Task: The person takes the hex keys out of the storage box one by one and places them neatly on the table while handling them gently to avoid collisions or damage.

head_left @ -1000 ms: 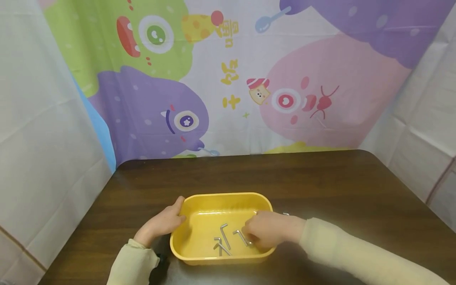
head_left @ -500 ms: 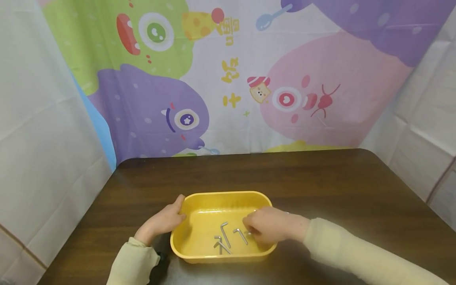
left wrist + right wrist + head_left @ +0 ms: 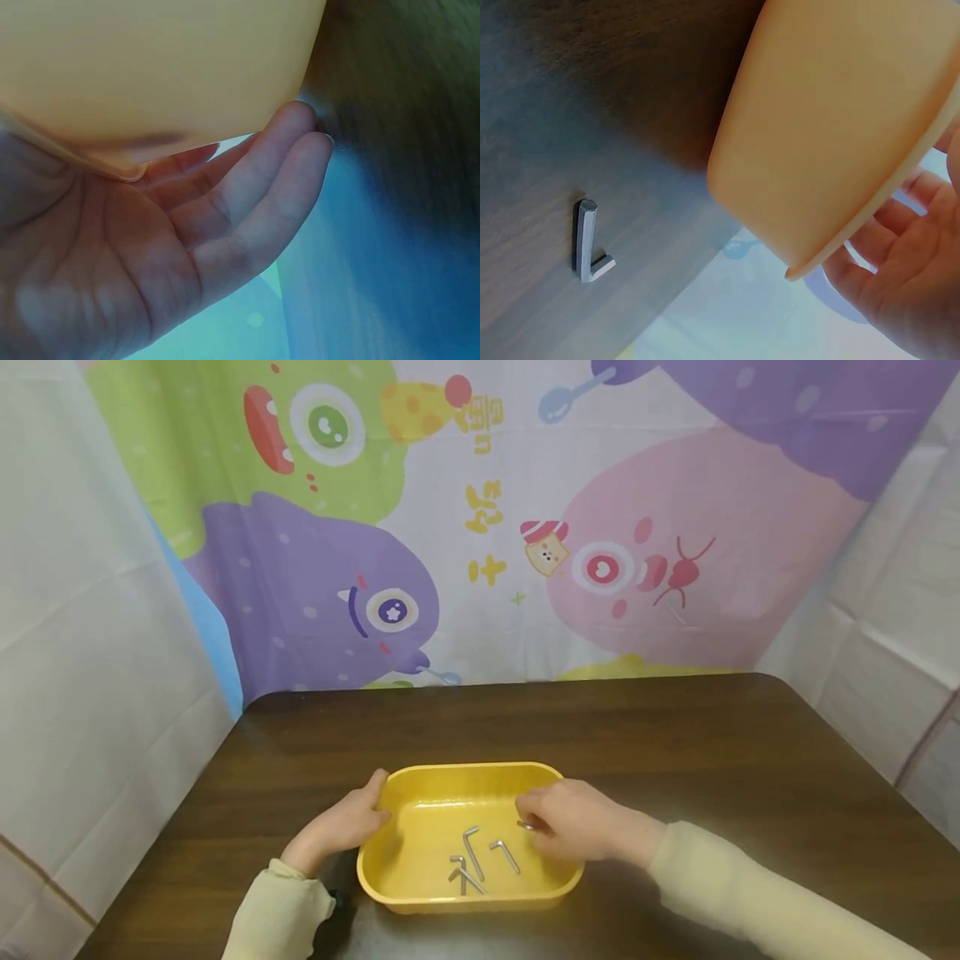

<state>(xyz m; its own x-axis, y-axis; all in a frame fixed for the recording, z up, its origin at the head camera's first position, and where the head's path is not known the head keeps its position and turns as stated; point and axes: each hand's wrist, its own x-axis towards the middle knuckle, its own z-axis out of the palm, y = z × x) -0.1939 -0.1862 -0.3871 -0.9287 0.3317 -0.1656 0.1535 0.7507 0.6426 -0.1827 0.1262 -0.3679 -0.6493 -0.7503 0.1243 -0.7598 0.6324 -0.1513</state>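
A yellow plastic tray (image 3: pixel 472 903) stands on the table with several L-shaped silver hex keys (image 3: pixel 472 856) lying in it. My left hand (image 3: pixel 341 827) grips the tray's left end. In the left wrist view, its fingers (image 3: pixel 262 187) bend along the outer wall beneath the rim. Over the tray's right side, my right hand (image 3: pixel 573 820) pinches a small metal piece, a hex key (image 3: pixel 526 825) by its look, mostly covered by the fingers. Behind the tray's rim, the right wrist view shows part of the right hand (image 3: pixel 907 262).
Outside the tray, another hex key (image 3: pixel 587 240) lies on the dark wooden table (image 3: pixel 675 752), seen in the right wrist view. A cartoon-printed curtain (image 3: pixel 480 635) hangs at the table's far edge. Pale cloth walls rise on both sides.
My right hand has risen slightly away from the hex keys and shifted right, with the pinched hex key leaving the tray floor. My left hand keeps its grip on the tray.
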